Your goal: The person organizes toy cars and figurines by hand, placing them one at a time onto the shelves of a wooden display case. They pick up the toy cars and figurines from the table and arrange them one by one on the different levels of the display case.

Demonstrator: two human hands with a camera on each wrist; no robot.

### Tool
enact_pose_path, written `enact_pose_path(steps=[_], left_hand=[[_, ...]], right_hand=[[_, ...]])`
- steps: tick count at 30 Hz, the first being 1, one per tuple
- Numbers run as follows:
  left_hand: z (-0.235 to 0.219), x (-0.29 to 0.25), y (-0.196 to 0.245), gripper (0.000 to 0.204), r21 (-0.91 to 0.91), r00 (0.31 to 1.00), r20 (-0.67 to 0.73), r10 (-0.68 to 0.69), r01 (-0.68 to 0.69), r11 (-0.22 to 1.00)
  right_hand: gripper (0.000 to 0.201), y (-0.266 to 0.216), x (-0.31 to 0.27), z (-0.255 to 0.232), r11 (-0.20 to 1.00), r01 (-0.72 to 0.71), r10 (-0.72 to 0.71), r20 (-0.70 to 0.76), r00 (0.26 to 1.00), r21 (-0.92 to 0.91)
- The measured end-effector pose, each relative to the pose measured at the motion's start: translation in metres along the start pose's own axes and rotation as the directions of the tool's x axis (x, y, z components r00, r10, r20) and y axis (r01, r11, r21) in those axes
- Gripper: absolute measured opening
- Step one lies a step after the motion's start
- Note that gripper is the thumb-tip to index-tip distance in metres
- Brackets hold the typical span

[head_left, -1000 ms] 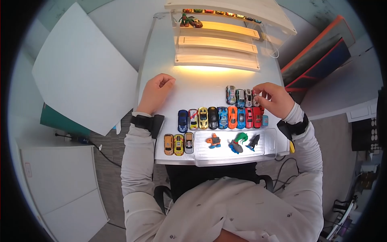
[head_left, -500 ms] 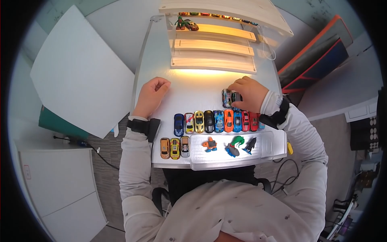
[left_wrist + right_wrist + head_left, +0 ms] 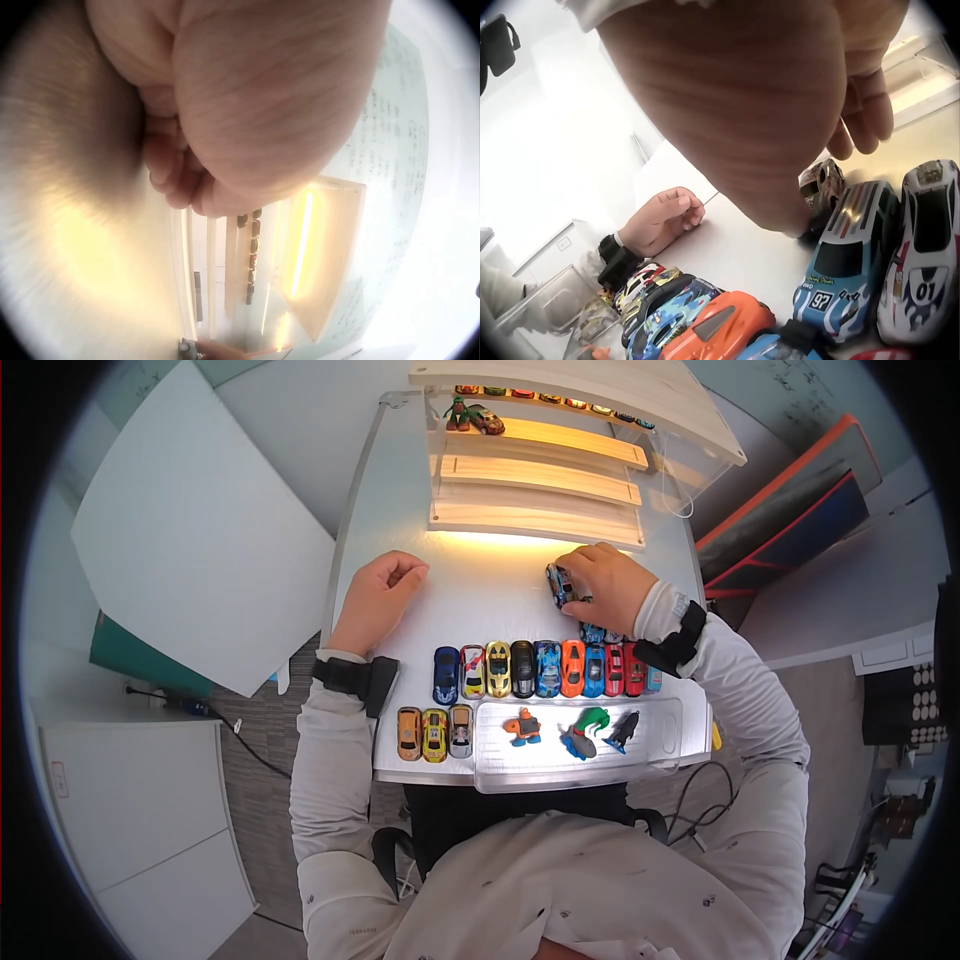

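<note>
My right hand (image 3: 610,585) pinches a toy car (image 3: 558,588) between thumb and fingers, at the left end of a short row. In the right wrist view that car (image 3: 825,182) is partly hidden behind the thumb. Beside it stand a blue-and-white car (image 3: 840,262) marked 97 and a white car (image 3: 922,281) marked 01. On the left of the table my left hand (image 3: 382,598) rests with loosely curled fingers and holds nothing. A longer row of toy cars, including an orange car (image 3: 572,668) and a black car (image 3: 522,668), lies nearer my body.
A lit wooden shelf (image 3: 535,518) stands at the back, with small cars and a green figure (image 3: 458,413) on it. In front, a clear tray (image 3: 650,765) holds several toy figures. Left of the tray are a tan car (image 3: 409,733), a yellow car and a silver car.
My right hand has moved left from the right end of the short row to its leftmost car, which now sits tilted in the fingers. The left hand stays in place.
</note>
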State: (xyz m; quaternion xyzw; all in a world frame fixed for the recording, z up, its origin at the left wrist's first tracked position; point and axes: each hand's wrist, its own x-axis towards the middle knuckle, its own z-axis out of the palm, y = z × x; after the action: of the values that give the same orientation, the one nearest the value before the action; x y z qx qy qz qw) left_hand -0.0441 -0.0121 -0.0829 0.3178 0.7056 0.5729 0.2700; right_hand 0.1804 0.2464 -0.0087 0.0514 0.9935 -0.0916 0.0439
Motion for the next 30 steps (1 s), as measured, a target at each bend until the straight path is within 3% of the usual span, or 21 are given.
enact_pose_path(steps=[5,12,20,27,30], left_hand=[[0.0,0.0,-0.001,0.015,0.017,1.0,-0.004,0.006,-0.006,1.0],[0.0,0.0,0.003,0.016,0.048,1.0,-0.015,-0.008,0.009,0.999],[0.0,0.0,0.001,0.014,-0.019,0.998,0.013,-0.064,0.065,0.998],[0.0,0.001,-0.004,0.014,-0.012,1.0,0.002,-0.011,0.011,1.0],[0.0,0.0,-0.003,0.014,0.005,1.0,0.003,-0.012,0.012,1.0]], right_hand=[[0.055,-0.004,0.006,-0.003,0.994,-0.104,0.1,0.082,0.992,0.042],[0.054,0.02,0.012,0.015,1.0,0.019,-0.019,-0.053,0.998,0.006],[0.046,0.015,0.016,0.01,0.996,-0.048,0.051,-0.05,0.997,0.071],[0.045,0.005,0.014,-0.003,0.991,-0.134,0.133,0.023,0.991,0.029],[0.046,0.013,0.016,0.005,0.997,-0.071,0.072,-0.018,0.997,0.019]])
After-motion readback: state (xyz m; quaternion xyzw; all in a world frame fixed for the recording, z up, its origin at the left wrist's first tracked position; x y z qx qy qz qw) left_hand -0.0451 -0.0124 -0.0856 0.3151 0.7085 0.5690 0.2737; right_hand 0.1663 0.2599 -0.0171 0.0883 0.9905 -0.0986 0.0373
